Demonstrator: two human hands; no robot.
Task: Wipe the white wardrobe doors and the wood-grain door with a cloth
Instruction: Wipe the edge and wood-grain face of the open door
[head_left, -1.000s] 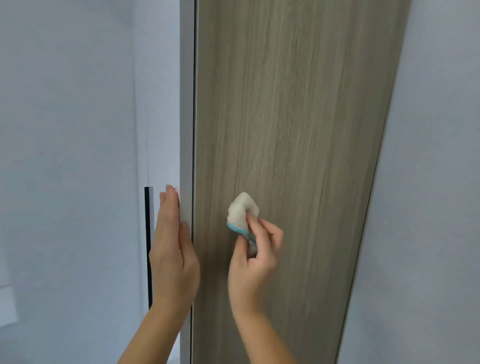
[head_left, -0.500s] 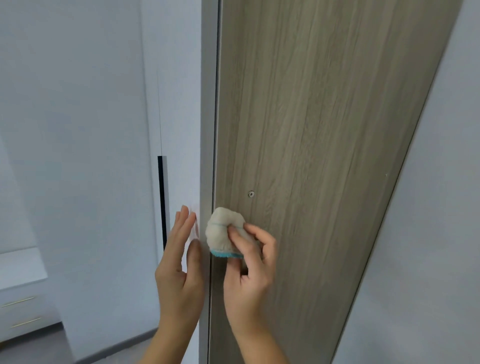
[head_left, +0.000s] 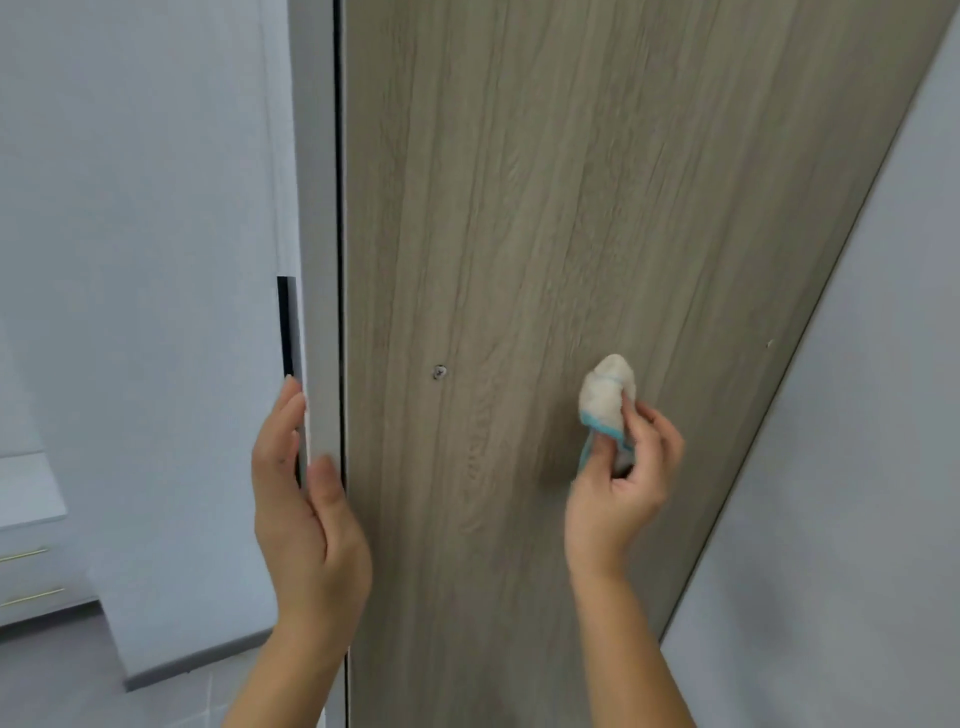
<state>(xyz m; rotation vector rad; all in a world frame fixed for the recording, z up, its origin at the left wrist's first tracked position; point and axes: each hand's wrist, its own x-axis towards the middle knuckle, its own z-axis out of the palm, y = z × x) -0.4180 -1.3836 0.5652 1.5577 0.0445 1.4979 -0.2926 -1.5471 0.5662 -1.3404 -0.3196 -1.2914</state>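
Cloth (head_left: 605, 397) is bunched into a small white ball with a blue edge, and the right hand (head_left: 618, 493) pinches it between thumb and fingertips and presses it on the wood-grain door (head_left: 545, 208), about halfway across and low down. The left hand (head_left: 306, 514) is on the pale edge strip (head_left: 317, 208) of the door. Its fingers are mostly straight and lie along the far side, and its thumb rests on the near side, so it grips the edge loosely. A thin dark gap runs between that strip and the wood panel. To the left is the white wardrobe door (head_left: 145, 260) with a long black handle slot (head_left: 287, 327), just beside the left fingertips. A small screw (head_left: 439, 372) sticks out of the wood, left of the cloth. Trouble could come in a few ways. The cloth is only a little ball, so it touches a small spot each time, and parts of the big door may get missed. If the cloth goes over the screw, its fuzzy threads could catch and pull. If the right hand pushes hard, the door may swing, and the left fingers could get squeezed against the wardrobe. I cannot tell for sure how far those fingers wrap around, since the edge hides them. The loose blue end hanging by the thumb could also slip out of the pinch.
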